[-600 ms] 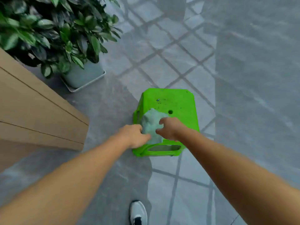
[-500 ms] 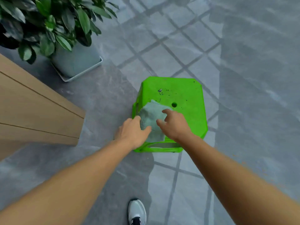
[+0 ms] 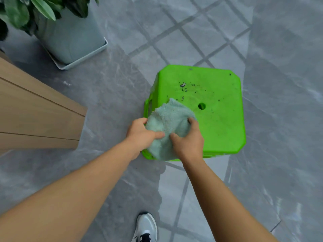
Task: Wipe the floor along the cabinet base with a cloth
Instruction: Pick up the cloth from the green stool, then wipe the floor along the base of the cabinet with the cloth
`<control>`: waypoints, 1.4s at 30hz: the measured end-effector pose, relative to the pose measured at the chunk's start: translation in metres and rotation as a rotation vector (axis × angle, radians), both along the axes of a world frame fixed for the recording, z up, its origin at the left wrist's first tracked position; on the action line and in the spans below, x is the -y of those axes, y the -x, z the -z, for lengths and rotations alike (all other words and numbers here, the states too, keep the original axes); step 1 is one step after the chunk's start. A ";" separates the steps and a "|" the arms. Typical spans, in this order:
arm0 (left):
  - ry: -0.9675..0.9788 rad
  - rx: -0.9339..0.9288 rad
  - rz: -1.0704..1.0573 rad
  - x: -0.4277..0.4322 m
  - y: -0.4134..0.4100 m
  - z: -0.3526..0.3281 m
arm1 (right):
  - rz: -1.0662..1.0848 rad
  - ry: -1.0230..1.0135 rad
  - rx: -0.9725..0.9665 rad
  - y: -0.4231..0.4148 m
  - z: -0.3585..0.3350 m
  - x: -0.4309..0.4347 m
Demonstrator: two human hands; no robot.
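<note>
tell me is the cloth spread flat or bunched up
Bunched up: the cloth is crumpled on the stool, gripped by the left hand and right hand.

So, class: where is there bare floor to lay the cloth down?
Bare floor lies between the wooden cabinet, the planter and the green stool. The stool's near-left corner is crowded: left hand and right hand grip the cloth there.

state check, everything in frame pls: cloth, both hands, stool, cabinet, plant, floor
cloth: bunched, held over the stool's near-left corner
left hand: gripping the cloth
right hand: gripping the cloth
stool: upright, dark specks on seat
cabinet: closed
plant pot: upright in its tray
floor: not yet being wiped
</note>
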State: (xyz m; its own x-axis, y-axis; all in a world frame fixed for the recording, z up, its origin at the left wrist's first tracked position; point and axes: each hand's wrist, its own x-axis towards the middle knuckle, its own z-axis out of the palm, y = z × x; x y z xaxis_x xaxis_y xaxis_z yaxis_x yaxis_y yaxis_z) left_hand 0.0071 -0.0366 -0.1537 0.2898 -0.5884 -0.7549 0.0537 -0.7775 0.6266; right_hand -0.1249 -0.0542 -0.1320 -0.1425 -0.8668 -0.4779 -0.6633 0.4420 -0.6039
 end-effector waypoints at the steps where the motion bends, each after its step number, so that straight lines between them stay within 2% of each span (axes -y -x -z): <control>1: -0.016 -0.055 -0.002 -0.003 -0.007 -0.005 | -0.032 -0.038 0.051 -0.007 -0.004 -0.002; 5: -0.087 -0.239 -0.054 -0.028 -0.051 -0.008 | -0.132 -0.098 0.171 -0.048 -0.006 -0.025; 8: -0.127 -0.348 -0.129 -0.069 -0.091 0.020 | -0.227 -0.001 0.122 -0.081 0.021 -0.055; 12: -0.194 -0.345 -0.266 -0.147 -0.138 0.100 | -0.391 -0.051 0.116 -0.127 0.097 -0.112; 18: -0.174 -0.275 -0.406 -0.226 -0.219 0.247 | -0.584 -0.219 0.084 -0.215 0.262 -0.150; 22: -0.028 -0.174 -0.530 -0.213 -0.268 0.340 | -0.698 -0.081 0.076 -0.278 0.356 -0.125; 25: 0.133 -0.110 -0.597 -0.181 -0.293 0.390 | -0.768 0.044 0.065 -0.321 0.402 -0.075; 27: 0.192 0.073 -0.531 -0.179 -0.304 0.414 | -0.777 0.174 -0.063 -0.340 0.422 -0.043; 29: 0.100 0.512 -0.261 -0.205 -0.305 0.431 | -0.732 0.397 -0.242 -0.346 0.436 -0.038; 31: -0.005 0.883 -0.025 -0.244 -0.296 0.449 | -0.765 0.478 -0.276 -0.347 0.449 -0.065; 33: -0.102 1.018 0.014 -0.289 -0.283 0.469 | -0.898 0.352 -0.272 -0.355 0.471 -0.094; 35: -0.143 1.112 0.095 -0.320 -0.280 0.492 | -0.875 0.291 -0.303 -0.375 0.495 -0.086; 37: -0.123 1.228 0.215 -0.339 -0.284 0.513 | -0.886 0.348 -0.345 -0.391 0.513 -0.052; 39: -0.110 1.282 0.218 -0.343 -0.288 0.520 | -1.031 0.455 -0.413 -0.392 0.522 -0.014; 42: -0.106 1.331 0.207 -0.341 -0.286 0.515 | -1.196 0.465 -0.484 -0.389 0.514 0.018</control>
